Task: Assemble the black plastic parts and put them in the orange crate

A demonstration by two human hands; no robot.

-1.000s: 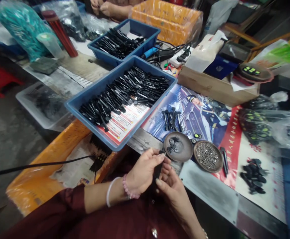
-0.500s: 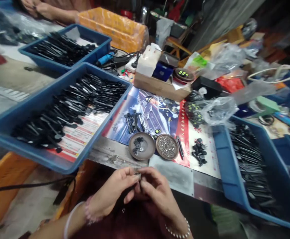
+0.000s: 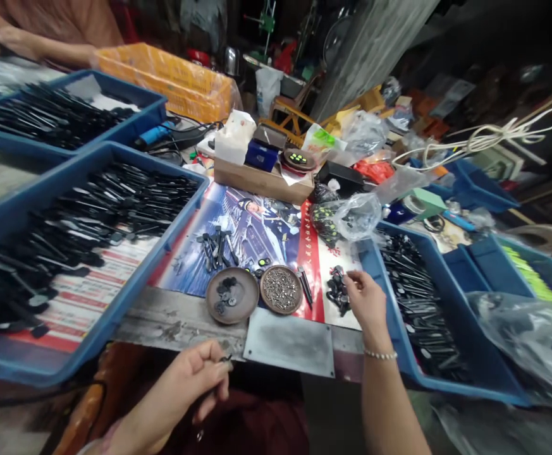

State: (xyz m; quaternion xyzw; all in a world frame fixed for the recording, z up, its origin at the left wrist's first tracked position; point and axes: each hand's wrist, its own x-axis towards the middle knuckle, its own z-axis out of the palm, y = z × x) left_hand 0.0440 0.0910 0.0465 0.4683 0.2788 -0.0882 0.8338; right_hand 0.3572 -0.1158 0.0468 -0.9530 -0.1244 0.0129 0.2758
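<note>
My left hand [image 3: 195, 379] is closed in front of the table edge, pinching a small black part [image 3: 227, 358] between thumb and index finger. Over on the right, my right hand [image 3: 368, 300] has its fingertips bent together against a pile of small black parts [image 3: 336, 292]; what lies between them is hidden. Left of that pile are a thin black rod [image 3: 305, 285], a round dish of tiny metal pieces [image 3: 299, 297] and a brown dish [image 3: 247, 306] with a few black discs. Several black clips [image 3: 216, 248] lie behind the dishes on the printed sheet.
Large blue trays [image 3: 162, 249] of black clips stand at left, with another blue tray [image 3: 482, 354] at right. A metal plate [image 3: 289, 344] lies at the front edge. A cardboard box [image 3: 261, 180] and a plastic bag [image 3: 358, 215] sit behind. A co-worker's hands [image 3: 14, 39] are at far left.
My hands were together in front of the table edge. The right hand has moved right and forward to the black pile, while the left stays near the edge. The view has swung right.
</note>
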